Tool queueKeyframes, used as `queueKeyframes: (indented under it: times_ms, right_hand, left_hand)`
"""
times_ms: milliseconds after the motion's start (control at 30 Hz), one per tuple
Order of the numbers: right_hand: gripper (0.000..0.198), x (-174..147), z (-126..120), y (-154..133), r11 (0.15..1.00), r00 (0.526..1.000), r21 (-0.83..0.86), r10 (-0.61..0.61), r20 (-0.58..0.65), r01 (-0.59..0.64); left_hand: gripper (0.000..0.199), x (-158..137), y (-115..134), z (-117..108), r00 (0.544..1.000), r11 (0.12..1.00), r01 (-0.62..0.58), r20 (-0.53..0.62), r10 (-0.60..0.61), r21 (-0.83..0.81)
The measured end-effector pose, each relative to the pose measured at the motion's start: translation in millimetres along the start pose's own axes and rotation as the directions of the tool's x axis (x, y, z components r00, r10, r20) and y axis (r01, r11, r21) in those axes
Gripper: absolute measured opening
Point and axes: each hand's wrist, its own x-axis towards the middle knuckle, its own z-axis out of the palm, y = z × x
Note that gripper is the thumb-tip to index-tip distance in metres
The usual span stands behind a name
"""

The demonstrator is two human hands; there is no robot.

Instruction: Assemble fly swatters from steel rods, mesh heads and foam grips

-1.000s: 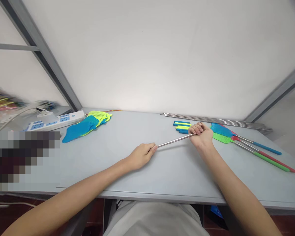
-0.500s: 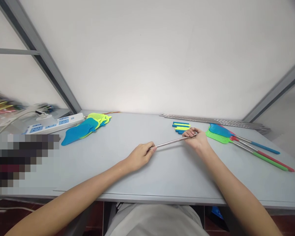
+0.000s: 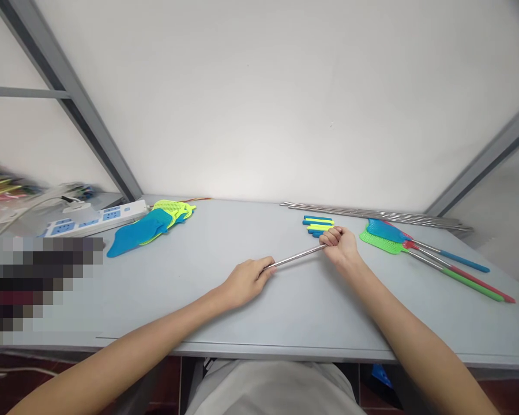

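A thin metal rod (image 3: 297, 255) slants between my two hands above the grey table. My left hand (image 3: 247, 280) pinches its lower left end between thumb and fingers. Around the upper right end, the fingers of my right hand (image 3: 339, 245) are curled into a fist, hiding that tip. Just behind the right hand lie several blue and yellow handle grips (image 3: 319, 223). Beyond it, to the right, rest fly swatters with a blue head (image 3: 386, 230), a green head (image 3: 383, 243) and a mostly covered red one, their metal shafts ending in coloured grips.
A stack of loose blue swatter heads (image 3: 140, 233) and yellow swatter heads (image 3: 173, 206) lies at the left. Beside it stands a white power strip (image 3: 99, 219) with a plug in it. A bundle of metal rods (image 3: 372, 215) runs along the wall. The table's front edge (image 3: 285, 349) is near my body.
My right hand has closed its fingers more tightly around the rod's end. Both hands and the rod sit slightly lower in the picture.
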Motion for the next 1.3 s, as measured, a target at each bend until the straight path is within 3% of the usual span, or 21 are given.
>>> queueKeyframes:
  times_ms: [267,533,700,1000,1300]
  right_hand:
    - [0.02,4.0,-8.2,19.2,0.999,0.983,0.002,-0.043,-0.181,0.044]
    - [0.022,-7.5,-9.1,38.0,0.999,0.974,0.013,0.043,-0.222,-0.042]
    - [0.02,-14.2,-6.2,43.2,0.997,0.976,0.025,0.073,-0.206,-0.069]
    - [0.016,-16.4,0.7,27.2,0.99,0.985,0.036,0.142,-0.097,-0.139]
    - [0.015,-7.3,-4.6,28.5,0.963,0.959,0.001,0.27,-0.082,-0.271]
  left_hand:
    - [0.025,-1.0,-2.5,-1.2,0.996,0.946,0.013,-0.088,0.017,0.324]
    - [0.018,-0.5,4.1,3.8,0.991,0.88,-0.056,-0.084,0.108,0.471]
    - [0.016,0.0,8.1,8.3,0.99,0.885,-0.085,-0.065,0.128,0.458]
    - [0.025,0.7,13.6,5.8,0.995,0.939,-0.077,-0.037,0.094,0.336]
    - [0.037,4.9,6.7,0.2,0.999,0.983,0.024,-0.049,-0.015,0.184]
